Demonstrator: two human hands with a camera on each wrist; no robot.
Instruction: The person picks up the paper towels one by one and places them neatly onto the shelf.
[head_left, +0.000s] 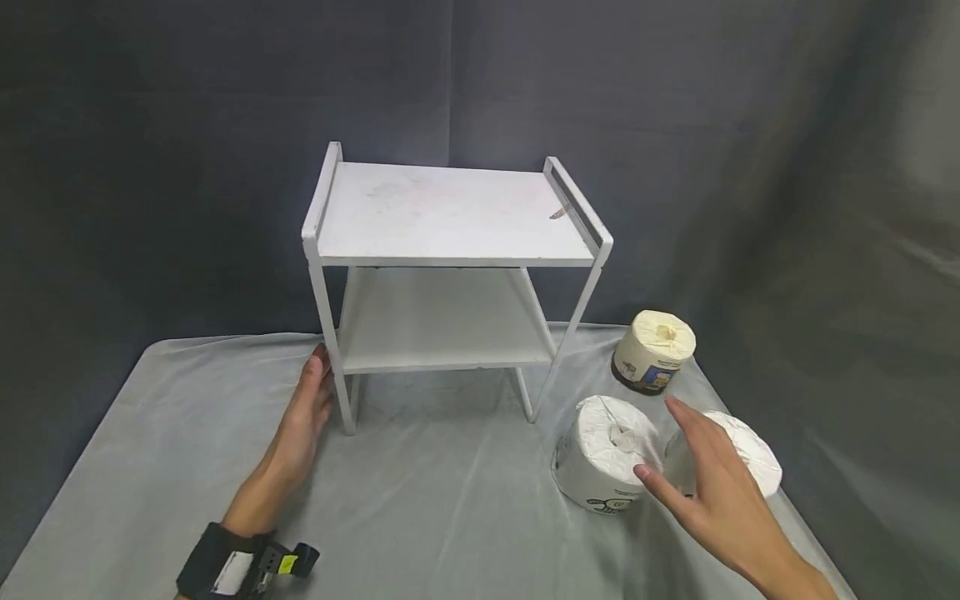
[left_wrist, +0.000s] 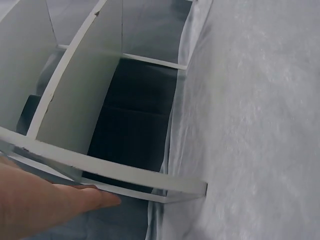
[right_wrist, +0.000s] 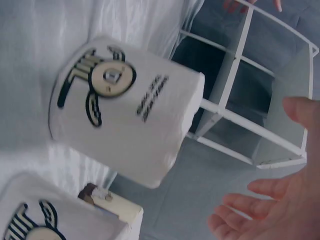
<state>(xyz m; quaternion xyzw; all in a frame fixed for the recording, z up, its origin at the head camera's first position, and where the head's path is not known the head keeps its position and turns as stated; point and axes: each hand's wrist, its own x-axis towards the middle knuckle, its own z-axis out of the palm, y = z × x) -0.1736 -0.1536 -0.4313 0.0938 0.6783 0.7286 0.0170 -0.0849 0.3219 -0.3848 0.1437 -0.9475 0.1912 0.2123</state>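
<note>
A small white two-tier shelf (head_left: pixel 457 217) stands on the cloth-covered table. My left hand (head_left: pixel 298 429) is beside its left front leg, fingers extended along the outer side, as the left wrist view also shows at the frame (left_wrist: pixel 110 167). Over on the right, my right hand (head_left: pixel 723 492) hovers with thumb and fingers spread above two white-wrapped toilet paper rolls. The nearer toilet roll (head_left: pixel 596 467) stands upright left of the thumb, its cartoon print facing the right wrist camera. Partly hidden behind the hand is the other white toilet roll (head_left: pixel 756 454).
A cream-topped toilet roll (head_left: pixel 651 354) with a dark base stands farther back, right of the shelf. Grey cloth (head_left: pixel 450 517) covers the table, and a dark curtain (head_left: pixel 187 167) hangs behind and along the right side. A black wrist strap (head_left: pixel 225 562) circles the left wrist.
</note>
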